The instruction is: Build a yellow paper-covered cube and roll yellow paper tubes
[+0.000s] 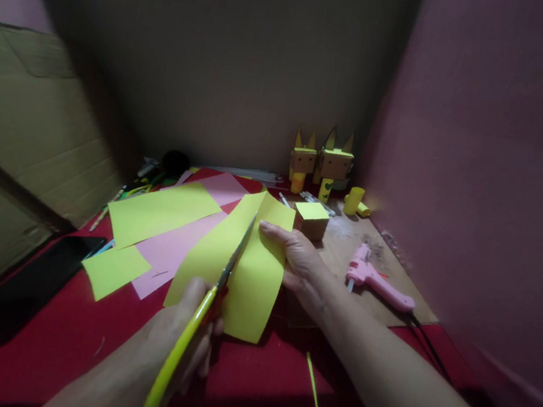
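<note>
My left hand [192, 334] is closed round the yellow handles of a pair of scissors [229, 268]. The blades point away from me and lie along a split in a yellow sheet of paper [261, 276]. Part of the sheet bends away to the left of the blades. My right hand [297, 254] pinches the paper's right side, thumb on top and fingers hidden underneath. Beneath and to the left are another yellow sheet [164, 212], a small yellow piece [115, 270] and pink paper [168, 250].
On the cardboard sheet [395, 261] at right lies a pink glue gun [375, 279] with its cord. Behind my right hand sits a small box with a yellow top [312, 219]. Two cardboard figures [333, 165] stand at the back wall. A dark flat object [26, 294] lies left.
</note>
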Demonstrator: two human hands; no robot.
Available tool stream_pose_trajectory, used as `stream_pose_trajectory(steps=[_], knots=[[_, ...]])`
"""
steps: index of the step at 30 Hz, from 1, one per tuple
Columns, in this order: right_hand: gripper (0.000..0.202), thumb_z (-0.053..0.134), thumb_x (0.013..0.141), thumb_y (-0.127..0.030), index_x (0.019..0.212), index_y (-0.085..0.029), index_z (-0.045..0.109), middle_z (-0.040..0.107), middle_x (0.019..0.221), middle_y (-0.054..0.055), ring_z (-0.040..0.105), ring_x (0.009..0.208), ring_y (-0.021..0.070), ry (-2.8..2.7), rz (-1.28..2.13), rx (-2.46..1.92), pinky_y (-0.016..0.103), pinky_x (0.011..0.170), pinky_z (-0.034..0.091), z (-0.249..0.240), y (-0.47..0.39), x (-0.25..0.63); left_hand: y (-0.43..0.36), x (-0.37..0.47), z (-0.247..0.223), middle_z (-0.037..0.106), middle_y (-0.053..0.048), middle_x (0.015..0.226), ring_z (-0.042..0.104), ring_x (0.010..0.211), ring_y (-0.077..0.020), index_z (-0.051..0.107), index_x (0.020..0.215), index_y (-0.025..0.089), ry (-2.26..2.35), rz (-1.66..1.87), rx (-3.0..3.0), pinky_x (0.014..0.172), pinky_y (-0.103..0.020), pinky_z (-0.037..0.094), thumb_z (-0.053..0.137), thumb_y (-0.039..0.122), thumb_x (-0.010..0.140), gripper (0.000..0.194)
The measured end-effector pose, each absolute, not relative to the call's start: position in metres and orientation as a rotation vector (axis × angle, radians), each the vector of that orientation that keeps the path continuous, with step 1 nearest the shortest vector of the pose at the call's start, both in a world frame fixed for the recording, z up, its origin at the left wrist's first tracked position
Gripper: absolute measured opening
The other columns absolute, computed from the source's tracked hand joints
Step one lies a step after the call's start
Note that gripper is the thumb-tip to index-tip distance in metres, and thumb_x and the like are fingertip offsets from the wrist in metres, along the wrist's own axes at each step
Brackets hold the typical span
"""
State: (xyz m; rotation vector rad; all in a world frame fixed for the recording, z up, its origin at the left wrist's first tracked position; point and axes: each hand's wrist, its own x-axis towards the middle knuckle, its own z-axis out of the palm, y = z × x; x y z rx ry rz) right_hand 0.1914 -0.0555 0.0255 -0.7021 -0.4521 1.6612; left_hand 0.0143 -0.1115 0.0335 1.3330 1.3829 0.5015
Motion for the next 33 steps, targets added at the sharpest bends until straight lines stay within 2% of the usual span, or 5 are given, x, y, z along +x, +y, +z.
stream_pose_trajectory(steps=[5, 10, 15, 23, 33], knots=[[0.022, 0.080, 0.061, -0.019, 0.081, -0.016, 0.071, 0.074, 0.068, 0.004, 0.073, 0.081, 0.0272, -0.460, 1.664, -0.711, 0.044, 0.080, 0.057, 0.025, -0.055, 0.192, -0.107, 0.011, 0.035, 0.051, -0.002, 0.034, 0.049, 0.031, -0.0196, 0.053, 0.064, 0.025, 1.367, 0.429, 1.258, 0.033, -0.028, 0.038, 0.027, 0.061, 0.092, 0.053], [0.020, 0.079, 0.062, -0.018, 0.081, -0.015, 0.072, 0.075, 0.067, 0.004, 0.073, 0.082, 0.0274, -0.437, 1.674, -0.711, 0.043, 0.080, 0.057, 0.025, -0.055, 0.192, -0.107, 0.010, 0.035, 0.049, 0.002, 0.033, 0.045, 0.029, -0.0154, 0.056, 0.077, 0.024, 1.359, 0.426, 1.255, 0.033, -0.024, 0.037, 0.046, 0.054, 0.089, 0.034], [0.024, 0.080, 0.061, -0.019, 0.083, -0.016, 0.072, 0.075, 0.067, 0.003, 0.072, 0.077, 0.0262, -0.428, 1.653, -0.716, 0.043, 0.079, 0.058, 0.021, -0.052, 0.192, -0.108, 0.013, 0.037, 0.046, 0.001, 0.031, 0.043, 0.026, -0.0148, 0.053, 0.072, 0.024, 1.355, 0.419, 1.235, 0.029, -0.023, 0.032, 0.034, 0.061, 0.091, 0.046], [0.033, 0.085, 0.054, -0.017, 0.084, -0.016, 0.071, 0.075, 0.069, 0.003, 0.072, 0.077, 0.0258, -0.392, 1.653, -0.665, 0.042, 0.079, 0.058, 0.018, -0.051, 0.193, -0.104, 0.006, 0.031, 0.064, 0.003, 0.048, 0.054, 0.031, -0.0169, 0.054, 0.089, 0.024, 1.299, 0.532, 1.325, 0.029, -0.022, 0.032, 0.062, 0.042, 0.076, 0.023], [0.034, 0.085, 0.055, -0.016, 0.087, -0.016, 0.072, 0.077, 0.073, 0.004, 0.072, 0.076, 0.0241, -0.387, 1.622, -0.674, 0.040, 0.078, 0.058, 0.016, -0.049, 0.193, -0.092, 0.009, 0.026, 0.064, 0.000, 0.047, 0.057, 0.035, -0.0194, 0.051, 0.082, 0.023, 1.360, 0.465, 1.293, 0.035, -0.027, 0.042, 0.038, 0.049, 0.088, 0.030]])
